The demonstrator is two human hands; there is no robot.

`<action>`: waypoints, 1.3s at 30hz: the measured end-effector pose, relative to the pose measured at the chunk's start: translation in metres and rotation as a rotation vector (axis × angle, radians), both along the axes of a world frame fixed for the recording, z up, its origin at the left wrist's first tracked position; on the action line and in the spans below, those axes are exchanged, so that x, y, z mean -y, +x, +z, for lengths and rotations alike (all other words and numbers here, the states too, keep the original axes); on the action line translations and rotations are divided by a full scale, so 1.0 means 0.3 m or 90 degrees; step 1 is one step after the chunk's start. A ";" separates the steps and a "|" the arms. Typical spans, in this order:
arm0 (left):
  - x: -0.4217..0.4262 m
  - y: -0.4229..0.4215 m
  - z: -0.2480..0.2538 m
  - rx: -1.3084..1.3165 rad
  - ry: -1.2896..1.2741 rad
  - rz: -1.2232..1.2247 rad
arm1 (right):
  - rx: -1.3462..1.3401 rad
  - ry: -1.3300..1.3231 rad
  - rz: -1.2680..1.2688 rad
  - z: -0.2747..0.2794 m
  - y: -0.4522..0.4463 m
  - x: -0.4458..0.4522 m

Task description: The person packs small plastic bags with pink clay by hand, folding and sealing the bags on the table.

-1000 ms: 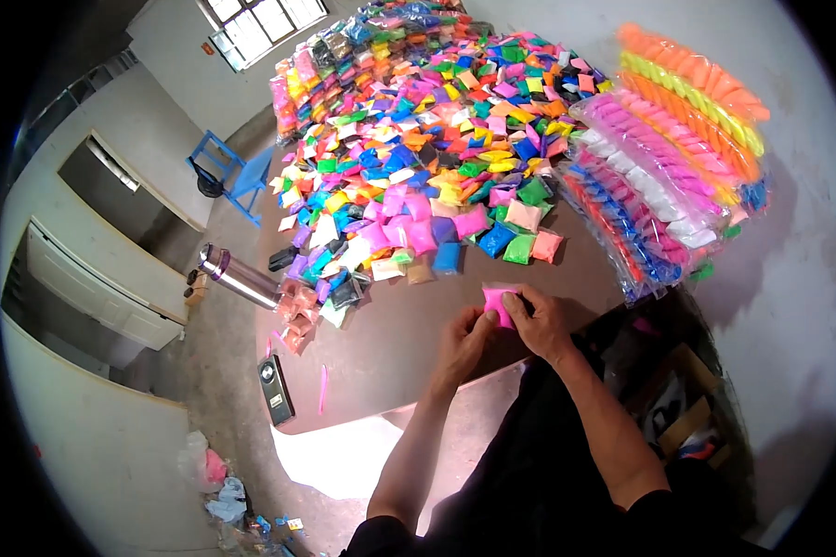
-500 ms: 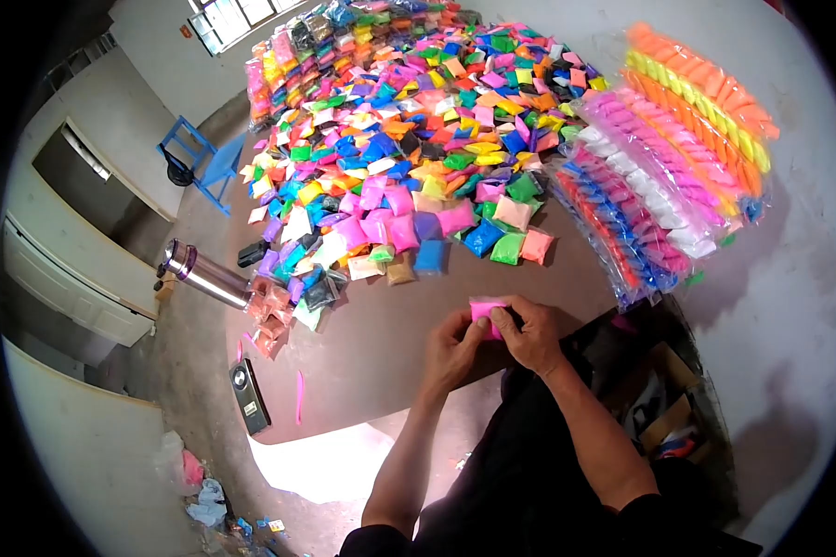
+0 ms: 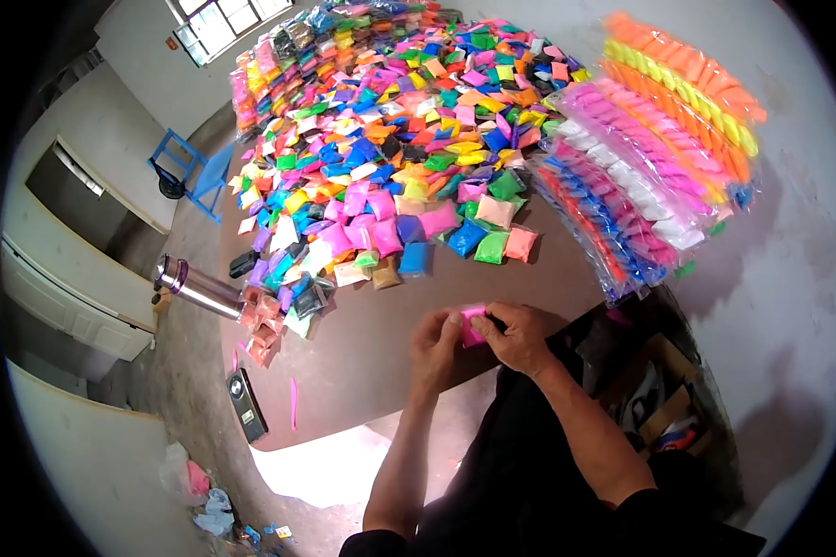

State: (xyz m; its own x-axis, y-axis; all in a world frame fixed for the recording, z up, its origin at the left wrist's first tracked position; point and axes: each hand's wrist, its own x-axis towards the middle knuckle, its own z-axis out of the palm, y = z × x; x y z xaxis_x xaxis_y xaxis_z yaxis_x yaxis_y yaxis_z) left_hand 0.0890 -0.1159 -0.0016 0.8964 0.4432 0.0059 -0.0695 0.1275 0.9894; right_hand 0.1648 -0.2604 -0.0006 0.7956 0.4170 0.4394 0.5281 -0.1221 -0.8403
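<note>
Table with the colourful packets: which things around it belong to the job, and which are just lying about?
Seemingly part of the job:
- pink packet, held between left hand and right hand
- heap of small coloured packets
- long, filled clear bags

Probably just lying about:
- metal flask
- black phone
- blue chair

Unclear: thin pink strip.
</note>
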 end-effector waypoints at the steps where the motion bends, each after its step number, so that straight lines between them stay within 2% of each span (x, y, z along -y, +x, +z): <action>1: -0.002 -0.001 -0.001 -0.001 0.001 -0.003 | 0.024 -0.001 0.002 0.000 0.001 -0.003; 4: -0.003 -0.005 -0.005 0.006 0.052 0.011 | 0.000 0.022 -0.014 0.031 -0.011 -0.010; 11: 0.010 0.005 0.009 0.003 0.020 0.004 | -0.067 0.012 0.009 0.009 0.003 0.013; 13: 0.009 0.007 0.008 -0.007 0.005 -0.004 | -0.101 0.056 0.010 0.020 0.000 0.014; 15: 0.003 0.003 0.012 -0.031 0.092 -0.043 | -0.107 0.049 0.014 0.021 0.000 0.017; 17: -0.003 0.001 0.005 -0.021 0.095 -0.041 | -0.112 0.042 0.020 0.019 0.002 0.011; 20: 0.005 -0.002 0.018 -0.005 0.073 -0.019 | -0.035 0.036 0.000 0.015 0.005 -0.001; 22: 0.002 -0.004 0.015 0.000 0.046 0.001 | 0.006 -0.073 0.027 0.015 0.003 0.004; 28: -0.008 0.006 0.008 -0.036 0.070 0.008 | -0.020 -0.025 0.031 0.003 -0.002 0.010; 34: -0.011 0.000 0.002 -0.004 0.037 -0.008 | 0.000 0.006 0.036 0.010 -0.007 0.003; 39: -0.016 0.001 0.000 0.025 -0.057 0.056 | 0.015 -0.042 0.049 0.019 -0.008 0.000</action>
